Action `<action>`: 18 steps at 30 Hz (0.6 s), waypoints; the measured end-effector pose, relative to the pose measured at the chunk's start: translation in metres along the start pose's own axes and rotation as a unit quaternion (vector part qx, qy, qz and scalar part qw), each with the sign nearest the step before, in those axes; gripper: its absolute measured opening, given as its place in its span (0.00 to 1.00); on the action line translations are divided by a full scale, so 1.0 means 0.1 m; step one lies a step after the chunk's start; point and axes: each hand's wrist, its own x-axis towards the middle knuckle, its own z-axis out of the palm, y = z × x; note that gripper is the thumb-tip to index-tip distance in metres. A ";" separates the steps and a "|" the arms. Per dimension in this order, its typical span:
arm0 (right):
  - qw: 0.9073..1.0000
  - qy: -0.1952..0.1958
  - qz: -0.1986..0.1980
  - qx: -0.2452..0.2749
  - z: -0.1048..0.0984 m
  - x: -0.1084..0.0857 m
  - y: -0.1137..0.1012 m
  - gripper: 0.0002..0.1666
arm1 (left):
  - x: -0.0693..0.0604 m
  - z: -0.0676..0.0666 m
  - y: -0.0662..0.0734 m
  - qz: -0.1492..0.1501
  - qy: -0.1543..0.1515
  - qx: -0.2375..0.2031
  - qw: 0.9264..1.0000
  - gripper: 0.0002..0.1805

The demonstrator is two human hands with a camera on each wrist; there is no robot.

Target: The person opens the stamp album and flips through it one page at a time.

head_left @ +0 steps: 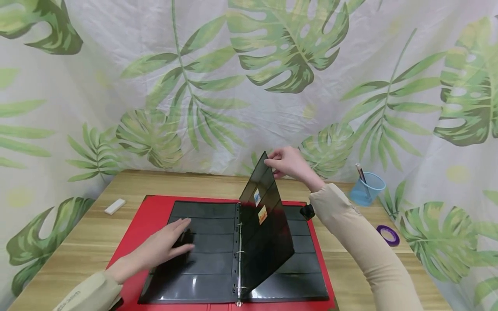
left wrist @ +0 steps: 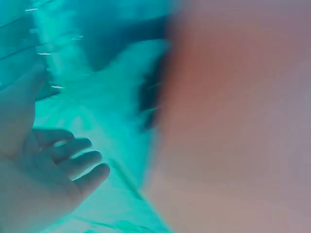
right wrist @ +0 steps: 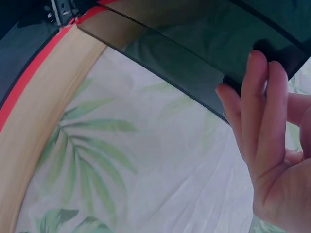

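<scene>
A red ring binder (head_left: 134, 231) of black pocket pages lies spread on the table. One black pocket page (head_left: 268, 242) stands up from the metal rings (head_left: 240, 253), tilted; two small stamps, a blue one (head_left: 257, 197) and an orange one (head_left: 262, 214), show in its pockets. My right hand (head_left: 289, 164) pinches that page at its upper outer corner; the right wrist view shows the fingers against the dark sheet (right wrist: 180, 68). Over the left-hand page (head_left: 210, 242) is my left hand (head_left: 159, 247), fingers extended and holding nothing. Whether it touches the page I cannot tell.
A white block (head_left: 115, 206) lies at the table's left. On the right stand a blue mesh cup (head_left: 362, 194) with pencils (head_left: 360, 172) and a purple tape roll (head_left: 389, 236). Leaf-patterned cloth (head_left: 210, 86) hangs behind the wooden table (head_left: 342, 259).
</scene>
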 end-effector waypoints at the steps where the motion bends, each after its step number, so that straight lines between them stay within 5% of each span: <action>1: 1.000 -0.001 0.002 0.004 0.02 0.01 -0.02 0.20 | 0.06 -0.05 0.08 -0.007 0.009 -0.018 1.000 0.39; 5: 1.000 -0.004 0.007 0.021 0.09 0.08 -0.10 0.20 | 0.32 -0.26 0.47 -0.027 0.047 -0.085 0.995 0.33; 8: 0.999 -0.004 0.003 0.032 0.16 0.13 -0.15 0.20 | 0.50 -0.43 0.78 -0.014 0.060 -0.128 0.990 0.27; 14: 0.999 0.002 -0.011 0.040 0.32 0.21 -0.25 0.20 | 0.77 -0.74 1.26 0.009 0.038 -0.191 0.981 0.16; 18: 0.999 0.006 -0.017 0.050 0.41 0.24 -0.30 0.19 | 0.89 -0.87 1.40 -0.020 0.023 -0.207 0.978 0.19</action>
